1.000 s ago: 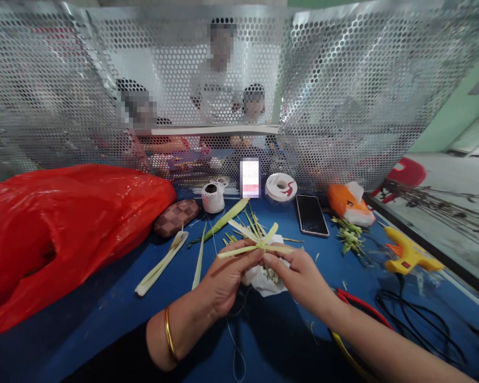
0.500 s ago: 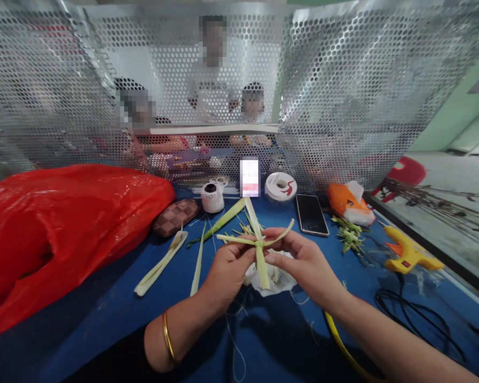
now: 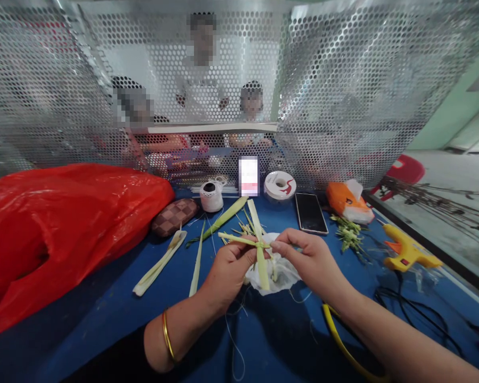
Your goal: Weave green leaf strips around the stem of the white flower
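Observation:
A pale green leaf strip cross (image 3: 262, 271) is held up at the middle of the table, its strips meeting in a small knot. My left hand (image 3: 235, 266) pinches it at the left of the knot, fingers closed. On the other side, my right hand (image 3: 305, 255) pinches the end of a short strip close to the knot. Below the cross lies crumpled white paper (image 3: 285, 276) with bits of plant on it. Leaf trimmings (image 3: 245, 229) show just behind my left hand.
Left: red plastic bag (image 3: 72, 213), checkered pouch (image 3: 174, 217), dried husk strip (image 3: 159, 266). Behind: thread cone (image 3: 211, 197), ribbon spool (image 3: 280, 186), perforated silvery sheet (image 3: 323, 106) with people beyond it. Right: phone (image 3: 311, 214), tissue pack (image 3: 349, 202), yellow glue gun (image 3: 409, 250) with black cord.
My right hand has shifted slightly right and now pinches the right-hand strip near the knot; that strip's long free end no longer shows. My left hand stays nearly in place.

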Tool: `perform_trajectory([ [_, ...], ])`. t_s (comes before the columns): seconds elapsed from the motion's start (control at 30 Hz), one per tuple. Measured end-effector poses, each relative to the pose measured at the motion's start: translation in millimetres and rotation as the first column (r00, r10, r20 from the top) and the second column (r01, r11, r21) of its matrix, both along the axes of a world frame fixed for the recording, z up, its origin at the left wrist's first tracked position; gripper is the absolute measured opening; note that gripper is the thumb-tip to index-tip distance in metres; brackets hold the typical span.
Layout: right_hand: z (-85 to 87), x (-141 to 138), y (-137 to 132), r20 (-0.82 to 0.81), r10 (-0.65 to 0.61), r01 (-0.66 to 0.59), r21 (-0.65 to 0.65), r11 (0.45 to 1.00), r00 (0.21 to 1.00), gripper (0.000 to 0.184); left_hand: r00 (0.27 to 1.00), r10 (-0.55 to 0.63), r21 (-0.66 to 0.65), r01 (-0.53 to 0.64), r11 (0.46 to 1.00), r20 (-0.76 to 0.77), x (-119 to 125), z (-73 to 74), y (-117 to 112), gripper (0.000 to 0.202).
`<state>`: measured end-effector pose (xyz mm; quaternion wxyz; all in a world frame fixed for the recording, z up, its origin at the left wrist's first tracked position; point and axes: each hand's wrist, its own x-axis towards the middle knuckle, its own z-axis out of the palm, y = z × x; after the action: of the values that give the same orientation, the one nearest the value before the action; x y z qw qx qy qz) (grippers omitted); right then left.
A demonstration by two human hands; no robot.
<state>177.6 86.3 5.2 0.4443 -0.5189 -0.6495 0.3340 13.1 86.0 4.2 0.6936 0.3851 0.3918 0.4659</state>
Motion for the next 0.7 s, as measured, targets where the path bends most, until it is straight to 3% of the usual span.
perform_trajectory([
  [0.07, 0.1, 0, 1, -0.134, 0.044, -0.065, -0.155, 0.986, 0.990, 0.029, 1.000, -0.020, -0.009, 0.020, 1.000, -0.015, 0, -2.7, 0, 0.030],
  [0.13, 1.9, 1, 1, -0.192, 0.064, -0.106, -0.217, 0.971, 0.979, 0.030, 1.000, -0.023, -0.014, 0.023, 1.000, -0.017, 0, -5.1, 0, 0.028],
  [0.23, 6.6, 1, 0, -0.093, 0.075, -0.084, -0.093, 0.992, 0.993, 0.016, 1.000, -0.003, -0.003, 0.003, 1.000, -0.015, 0, -5.8, 0, 0.029],
  [0.37, 9.7, -3, -3, -0.045, 0.193, -0.194, -0.030, 0.981, 0.980, 0.024, 0.996, -0.060, 0.084, 0.065, 0.994, -0.068, -1, -3.3, -2, 0.021],
  [0.5, 7.4, -8, -5, -0.070, 0.125, -0.125, 0.003, 0.992, 0.990, 0.013, 0.983, -0.083, 0.130, 0.105, 0.986, -0.163, 0, -2.6, -3, 0.013],
  [0.6, 3.9, -10, -6, -0.254, 0.077, -0.107, -0.108, 0.988, 0.964, 0.012, 0.969, -0.123, 0.116, 0.150, 0.982, -0.216, -1, -2.2, -2, 0.016],
  [0.7, -0.4, -10, -6, -0.468, 0.056, -0.173, -0.211, 0.962, 0.882, 0.017, 0.966, -0.153, 0.103, 0.177, 0.979, -0.207, -1, -2.6, -2, 0.016],
])
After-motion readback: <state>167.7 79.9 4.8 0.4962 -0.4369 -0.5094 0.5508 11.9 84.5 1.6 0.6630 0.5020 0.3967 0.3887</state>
